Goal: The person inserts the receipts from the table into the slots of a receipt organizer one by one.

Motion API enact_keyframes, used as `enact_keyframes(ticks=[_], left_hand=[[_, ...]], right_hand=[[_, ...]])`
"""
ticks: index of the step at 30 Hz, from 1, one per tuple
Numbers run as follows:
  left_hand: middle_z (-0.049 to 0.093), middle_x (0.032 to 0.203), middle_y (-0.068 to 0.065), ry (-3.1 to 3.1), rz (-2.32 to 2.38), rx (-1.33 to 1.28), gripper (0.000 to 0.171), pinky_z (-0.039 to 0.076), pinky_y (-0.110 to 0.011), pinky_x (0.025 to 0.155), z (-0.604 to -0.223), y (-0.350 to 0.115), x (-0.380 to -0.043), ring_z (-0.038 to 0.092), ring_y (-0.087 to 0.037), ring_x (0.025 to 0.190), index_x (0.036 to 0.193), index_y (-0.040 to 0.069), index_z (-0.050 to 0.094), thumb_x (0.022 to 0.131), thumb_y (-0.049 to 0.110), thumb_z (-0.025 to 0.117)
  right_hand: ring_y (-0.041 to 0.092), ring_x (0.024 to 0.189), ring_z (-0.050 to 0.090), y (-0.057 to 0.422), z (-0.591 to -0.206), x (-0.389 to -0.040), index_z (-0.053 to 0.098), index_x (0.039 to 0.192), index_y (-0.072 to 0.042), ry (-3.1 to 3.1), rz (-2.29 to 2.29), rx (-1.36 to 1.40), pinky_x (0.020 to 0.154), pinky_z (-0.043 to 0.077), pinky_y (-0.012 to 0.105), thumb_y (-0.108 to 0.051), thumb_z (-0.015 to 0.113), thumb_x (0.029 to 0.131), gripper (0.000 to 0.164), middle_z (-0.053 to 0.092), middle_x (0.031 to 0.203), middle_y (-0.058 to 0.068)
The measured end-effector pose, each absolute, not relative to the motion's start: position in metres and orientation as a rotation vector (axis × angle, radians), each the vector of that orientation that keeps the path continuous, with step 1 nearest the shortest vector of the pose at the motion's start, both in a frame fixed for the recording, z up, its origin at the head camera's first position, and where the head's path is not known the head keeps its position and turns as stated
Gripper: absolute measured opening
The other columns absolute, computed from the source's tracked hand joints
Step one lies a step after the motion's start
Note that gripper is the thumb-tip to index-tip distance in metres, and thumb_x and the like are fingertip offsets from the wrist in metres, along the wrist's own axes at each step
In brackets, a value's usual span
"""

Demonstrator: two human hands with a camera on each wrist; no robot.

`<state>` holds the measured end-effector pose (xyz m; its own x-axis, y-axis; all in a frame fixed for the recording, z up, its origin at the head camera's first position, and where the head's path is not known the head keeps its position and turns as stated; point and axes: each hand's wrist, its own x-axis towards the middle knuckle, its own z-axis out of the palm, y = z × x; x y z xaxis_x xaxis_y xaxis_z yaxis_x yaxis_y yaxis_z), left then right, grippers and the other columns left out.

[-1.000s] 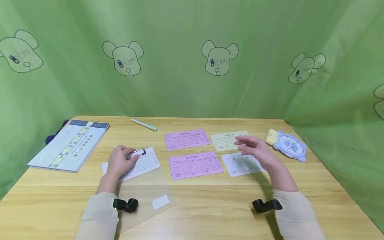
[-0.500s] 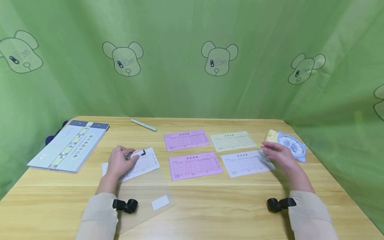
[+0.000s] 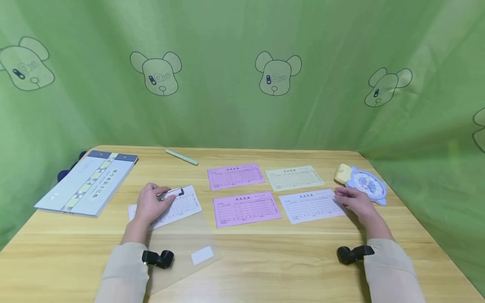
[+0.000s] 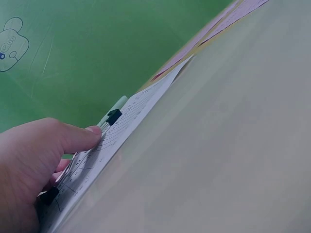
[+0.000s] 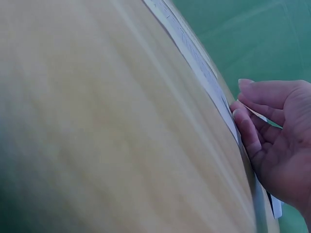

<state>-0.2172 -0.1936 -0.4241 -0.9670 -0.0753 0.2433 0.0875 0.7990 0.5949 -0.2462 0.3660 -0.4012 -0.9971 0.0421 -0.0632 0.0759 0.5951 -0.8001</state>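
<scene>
A translucent clipboard (image 3: 182, 240) lies at the left, with a white printed form (image 3: 185, 206) at its upper end. My left hand (image 3: 149, 204) is over that form and grips the metal wire clip (image 4: 114, 117), thumb along the wire and other fingers tucked behind it. On the right, a white slip (image 3: 308, 206) lies flat, and the fingertips of my right hand (image 3: 356, 202) are right at its right edge. Those fingers are loosely bent, with the thumb (image 5: 267, 93) apart from the lower fingers. Two pink slips (image 3: 248, 209) and a pale yellow slip (image 3: 293, 178) lie nearby.
A pale blue folder (image 3: 87, 185) lies at the far left. A light green pen (image 3: 182, 157) is at the back. On the right are a blue round clock (image 3: 366, 184) and a yellow block-like object (image 3: 342, 173). Green curtain (image 3: 227, 118) stands behind the wooden table (image 3: 265, 261).
My right hand has moved right from over the pale yellow and white slips, then lowered to the white slip's right edge. My left hand has stayed on the clip.
</scene>
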Motion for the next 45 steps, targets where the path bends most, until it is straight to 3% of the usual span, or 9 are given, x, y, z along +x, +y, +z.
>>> enact_keyframes(ticks=[5, 8, 16, 21, 31, 40, 45], left_hand=[[0.045, 0.095, -0.014, -2.735, -0.915, -0.013, 0.037, 0.030, -0.040, 0.071, -0.424, -0.194, -0.217, 0.039, -0.028, 0.086, 0.104, 0.002, 0.062, 0.077, 0.026, 0.062], [0.046, 0.096, -0.015, -2.734, -0.917, -0.020, 0.036, 0.030, -0.041, 0.073, -0.423, -0.194, -0.216, 0.039, -0.029, 0.087, 0.104, 0.002, 0.062, 0.077, 0.025, 0.062], [0.047, 0.095, -0.015, -2.733, -0.912, -0.034, 0.036, 0.030, -0.042, 0.074, -0.423, -0.194, -0.218, 0.040, -0.029, 0.088, 0.104, 0.002, 0.061, 0.077, 0.025, 0.062], [0.048, 0.096, -0.015, -2.738, -0.911, -0.029, 0.036, 0.030, -0.042, 0.074, -0.423, -0.194, -0.217, 0.040, -0.029, 0.088, 0.104, 0.002, 0.061, 0.077, 0.025, 0.062], [0.048, 0.096, -0.015, -2.736, -0.925, -0.017, 0.036, 0.030, -0.041, 0.074, -0.422, -0.193, -0.216, 0.040, -0.029, 0.088, 0.105, 0.001, 0.061, 0.077, 0.025, 0.062], [0.048, 0.096, -0.015, -2.735, -0.931, -0.019, 0.036, 0.031, -0.041, 0.073, -0.422, -0.192, -0.215, 0.040, -0.029, 0.088, 0.105, 0.002, 0.061, 0.077, 0.026, 0.062], [0.048, 0.097, -0.015, -2.736, -0.936, -0.020, 0.037, 0.031, -0.041, 0.073, -0.422, -0.192, -0.215, 0.040, -0.029, 0.088, 0.105, 0.002, 0.061, 0.077, 0.026, 0.062]], right_hand=[[0.017, 0.098, 0.044, 0.364, -0.403, -0.247, 0.042, 0.122, 0.008, 2.825, -1.321, 0.051, 0.075, 0.036, 0.021, -0.026, 0.057, 0.083, 0.054, 0.043, 0.119, 0.026], [0.029, 0.103, 0.041, 0.363, -0.403, -0.247, 0.043, 0.121, 0.008, 2.849, -1.275, 0.035, 0.078, 0.035, 0.028, -0.024, 0.057, 0.083, 0.052, 0.044, 0.117, 0.026], [0.039, 0.104, 0.038, 0.360, -0.403, -0.247, 0.042, 0.121, 0.008, 2.889, -1.144, -0.019, 0.085, 0.029, 0.047, -0.026, 0.060, 0.080, 0.056, 0.040, 0.117, 0.030], [0.040, 0.104, 0.036, 0.356, -0.403, -0.249, 0.038, 0.123, 0.010, 2.885, -1.047, -0.061, 0.085, 0.028, 0.049, -0.025, 0.063, 0.078, 0.062, 0.036, 0.120, 0.032], [0.037, 0.095, 0.041, 0.349, -0.403, -0.247, 0.042, 0.118, 0.013, 2.961, -1.045, -0.110, 0.079, 0.031, 0.045, -0.014, 0.062, 0.077, 0.053, 0.042, 0.113, 0.031], [0.026, 0.081, 0.041, 0.346, -0.408, -0.243, 0.044, 0.118, 0.008, 3.057, -1.093, -0.088, 0.067, 0.032, 0.035, -0.011, 0.061, 0.078, 0.048, 0.046, 0.090, 0.018], [0.025, 0.079, 0.039, 0.344, -0.408, -0.242, 0.044, 0.115, 0.011, 3.081, -1.081, -0.080, 0.068, 0.031, 0.035, -0.014, 0.062, 0.078, 0.048, 0.044, 0.084, 0.014]])
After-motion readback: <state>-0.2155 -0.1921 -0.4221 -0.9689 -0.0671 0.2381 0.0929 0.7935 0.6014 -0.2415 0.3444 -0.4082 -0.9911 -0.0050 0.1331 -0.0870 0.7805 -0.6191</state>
